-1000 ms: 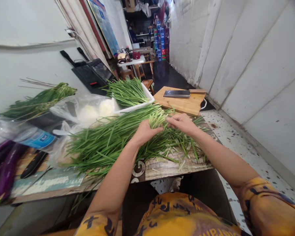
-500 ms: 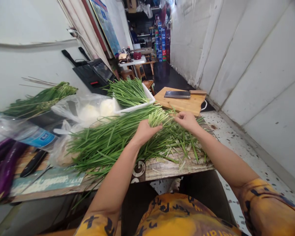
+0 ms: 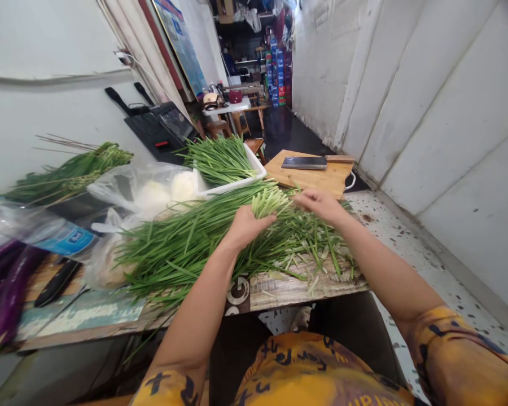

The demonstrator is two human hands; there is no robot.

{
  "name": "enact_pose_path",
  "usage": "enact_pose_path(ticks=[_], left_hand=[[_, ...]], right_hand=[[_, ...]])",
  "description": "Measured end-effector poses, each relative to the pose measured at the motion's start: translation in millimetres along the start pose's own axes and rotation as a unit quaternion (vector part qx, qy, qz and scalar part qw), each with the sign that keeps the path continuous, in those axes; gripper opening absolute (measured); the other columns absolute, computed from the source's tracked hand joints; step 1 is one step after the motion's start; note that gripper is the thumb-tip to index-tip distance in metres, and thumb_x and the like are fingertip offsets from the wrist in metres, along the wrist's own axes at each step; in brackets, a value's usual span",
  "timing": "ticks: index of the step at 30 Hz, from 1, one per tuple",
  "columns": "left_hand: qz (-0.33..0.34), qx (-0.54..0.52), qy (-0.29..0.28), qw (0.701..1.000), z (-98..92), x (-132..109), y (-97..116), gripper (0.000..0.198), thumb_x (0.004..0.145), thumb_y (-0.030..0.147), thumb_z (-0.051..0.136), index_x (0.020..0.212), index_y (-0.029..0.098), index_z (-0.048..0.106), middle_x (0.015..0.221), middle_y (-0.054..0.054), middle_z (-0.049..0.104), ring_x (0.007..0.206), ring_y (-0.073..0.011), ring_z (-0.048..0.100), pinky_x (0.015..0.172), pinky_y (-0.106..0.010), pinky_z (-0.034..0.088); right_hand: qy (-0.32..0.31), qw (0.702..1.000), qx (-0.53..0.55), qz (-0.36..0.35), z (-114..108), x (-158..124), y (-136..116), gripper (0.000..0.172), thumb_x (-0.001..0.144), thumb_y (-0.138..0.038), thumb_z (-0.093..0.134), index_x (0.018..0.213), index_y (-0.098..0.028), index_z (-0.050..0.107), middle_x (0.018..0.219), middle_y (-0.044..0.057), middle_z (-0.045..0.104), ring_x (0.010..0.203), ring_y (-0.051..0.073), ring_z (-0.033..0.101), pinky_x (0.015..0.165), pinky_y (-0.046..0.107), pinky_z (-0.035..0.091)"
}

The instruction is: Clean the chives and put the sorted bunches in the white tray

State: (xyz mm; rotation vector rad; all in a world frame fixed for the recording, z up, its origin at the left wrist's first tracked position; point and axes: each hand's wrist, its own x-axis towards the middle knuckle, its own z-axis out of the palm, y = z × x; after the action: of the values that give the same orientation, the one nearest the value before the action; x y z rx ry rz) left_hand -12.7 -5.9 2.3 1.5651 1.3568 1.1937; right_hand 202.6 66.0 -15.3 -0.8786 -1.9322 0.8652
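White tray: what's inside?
A heap of chives, some tips poking out past the left side of the tray. They cover its floor, so anything beneath them can't be seen.

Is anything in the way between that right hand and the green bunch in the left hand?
Nothing visible is: the right hand is close beside the pale-ended green bunch, which the left hand holds.
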Motion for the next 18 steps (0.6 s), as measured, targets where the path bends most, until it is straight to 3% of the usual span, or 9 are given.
enact_pose_path(ticks=[3,6,10,14,18], left_hand=[[-0.011,-0.056,0.028,0.998,-7.8,2.0,-2.1,0.035,0.06,0.031,0.08,0.089,0.013,0.074,0.095,-0.007,0.075,0.091,-0.0242,0.068,0.093,-0.037,0.049],[-0.007,-0.099,0.063,0.993,-13.7,4.0,-5.5,0.043,0.06,0.036,0.081,0.095,0.012,0.073,0.099,-0.009,0.074,0.094,-0.024,0.067,0.094,-0.037,0.049],[0.002,-0.082,0.066,0.994,-16.1,3.5,-5.2,0.036,0.063,0.04,0.079,0.086,0.013,0.074,0.092,-0.007,0.074,0.088,-0.0225,0.066,0.091,-0.036,0.049],[0.038,-0.045,0.032,0.998,-16.7,1.7,-1.0,0.028,0.072,0.041,0.073,0.067,0.014,0.071,0.08,-0.006,0.071,0.08,-0.0194,0.064,0.084,-0.031,0.05],[0.027,-0.057,0.049,0.997,-17.7,2.2,-3.3,0.027,0.07,0.041,0.074,0.067,0.015,0.068,0.064,-0.002,0.065,0.062,-0.0151,0.059,0.069,-0.028,0.051]], right_hand=[[0.073,0.995,0.033,0.064,0.2,6.6,14.8,0.043,0.089,-0.053,0.049,0.076,-0.015,0.067,0.059,0.001,0.06,0.053,0.012,0.049,0.054,0.023,0.04],[-0.013,0.988,-0.148,0.038,16.1,11.1,24.0,0.025,0.088,-0.032,0.055,0.079,-0.016,0.071,0.078,0.006,0.07,0.075,0.017,0.06,0.069,0.027,0.044],[-0.064,0.935,-0.347,0.033,39.4,14.8,25.8,0.021,0.088,-0.018,0.053,0.093,-0.014,0.073,0.099,0.012,0.07,0.094,0.022,0.061,0.079,0.029,0.043],[-0.077,0.921,-0.381,0.019,43.6,15.3,26.2,0.022,0.09,-0.024,0.054,0.092,-0.015,0.074,0.097,0.011,0.069,0.093,0.022,0.061,0.077,0.029,0.042],[-0.06,0.937,-0.343,0.008,39.1,15.5,22.1,0.016,0.086,-0.021,0.058,0.085,-0.015,0.074,0.09,0.01,0.069,0.086,0.02,0.06,0.074,0.029,0.042]])
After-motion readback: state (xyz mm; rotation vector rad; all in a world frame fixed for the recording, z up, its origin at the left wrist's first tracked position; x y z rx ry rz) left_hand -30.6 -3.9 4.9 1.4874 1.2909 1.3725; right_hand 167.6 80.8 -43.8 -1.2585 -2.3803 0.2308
